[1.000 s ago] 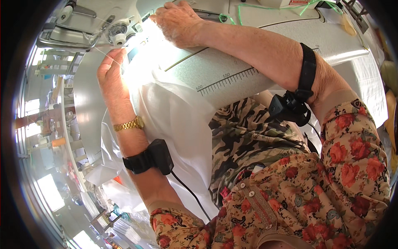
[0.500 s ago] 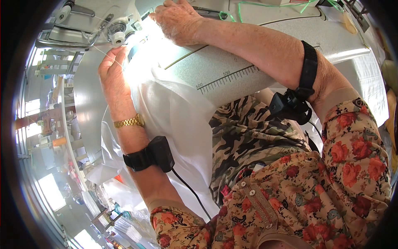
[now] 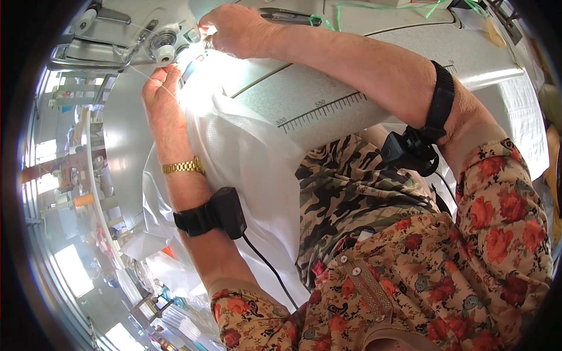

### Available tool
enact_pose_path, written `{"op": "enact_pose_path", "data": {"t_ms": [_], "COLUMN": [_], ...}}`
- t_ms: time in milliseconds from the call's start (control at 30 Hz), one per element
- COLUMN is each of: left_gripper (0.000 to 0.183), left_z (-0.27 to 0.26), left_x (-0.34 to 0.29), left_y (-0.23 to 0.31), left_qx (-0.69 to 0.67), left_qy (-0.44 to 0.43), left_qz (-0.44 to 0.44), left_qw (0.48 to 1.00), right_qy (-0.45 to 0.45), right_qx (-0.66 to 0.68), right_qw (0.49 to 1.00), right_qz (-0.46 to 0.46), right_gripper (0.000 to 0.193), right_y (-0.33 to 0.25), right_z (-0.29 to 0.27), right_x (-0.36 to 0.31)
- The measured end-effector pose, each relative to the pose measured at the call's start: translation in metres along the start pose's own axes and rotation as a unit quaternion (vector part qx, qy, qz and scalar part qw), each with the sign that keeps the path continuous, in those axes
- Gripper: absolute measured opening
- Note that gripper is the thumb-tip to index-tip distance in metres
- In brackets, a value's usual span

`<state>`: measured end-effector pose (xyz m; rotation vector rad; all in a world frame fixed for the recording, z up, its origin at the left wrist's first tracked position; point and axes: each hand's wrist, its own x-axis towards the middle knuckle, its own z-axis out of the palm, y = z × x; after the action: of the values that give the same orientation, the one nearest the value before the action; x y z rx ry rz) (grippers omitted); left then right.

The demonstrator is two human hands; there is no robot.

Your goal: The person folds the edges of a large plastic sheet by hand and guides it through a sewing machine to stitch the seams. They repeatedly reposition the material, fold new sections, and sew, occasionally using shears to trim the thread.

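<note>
White cloth [image 3: 252,152] hung from the glare at the sewing machine [image 3: 170,14] toward my lap, beside my left forearm, while a thin thread [image 3: 140,72] slanted across the fingers of my left hand [image 3: 165,105]. I had those fingertips drawn narrowly together just below a white knob [image 3: 165,54]; whether they gripped the thread, I could not tell. My right hand [image 3: 240,32] was bent at the far side of the brightness, fingers curled, and I could not tell what, if anything, was between them. By my judgement, a sideways tug from the left could have snagged the thread on the knob or pulled it out of line. The glare could have made me miss a small gap, and the cloth's hanging weight could have dragged it askew. With both hands so close to the machine, an accidental start risked my fingers.
</note>
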<state>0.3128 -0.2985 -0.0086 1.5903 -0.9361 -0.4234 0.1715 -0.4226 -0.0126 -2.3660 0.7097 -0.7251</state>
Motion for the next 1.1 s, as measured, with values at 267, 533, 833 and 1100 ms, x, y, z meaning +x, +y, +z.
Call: {"op": "enact_pose_path", "data": {"t_ms": [267, 533, 833, 1100], "left_gripper": [0.02, 0.016, 0.014, 0.018], "left_z": [-0.005, 0.001, -0.014, -0.009], "left_x": [0.006, 0.003, 0.0, -0.006], "left_y": [-0.005, -0.004, 0.011, 0.006], "left_qx": [0.007, -0.081, 0.021, 0.001], "left_qy": [-0.019, -0.025, -0.118, -0.141], "left_qz": [0.003, -0.004, -0.055, 0.003], "left_qw": [1.0, 0.996, 0.991, 0.99], "right_qy": [-0.018, 0.026, 0.014, -0.056], "right_qx": [0.081, 0.077, -0.02, -0.07], "right_qw": [0.995, 0.993, 0.999, 0.996], "right_qz": [0.046, 0.088, 0.031, 0.016], "right_gripper": [0.048, 0.047, 0.035, 0.046], "right_y": [-0.002, -0.005, -0.004, -0.008], "right_z": [0.007, 0.017, 0.016, 0.008], "right_x": [-0.001, 0.002, -0.003, -0.007]}}
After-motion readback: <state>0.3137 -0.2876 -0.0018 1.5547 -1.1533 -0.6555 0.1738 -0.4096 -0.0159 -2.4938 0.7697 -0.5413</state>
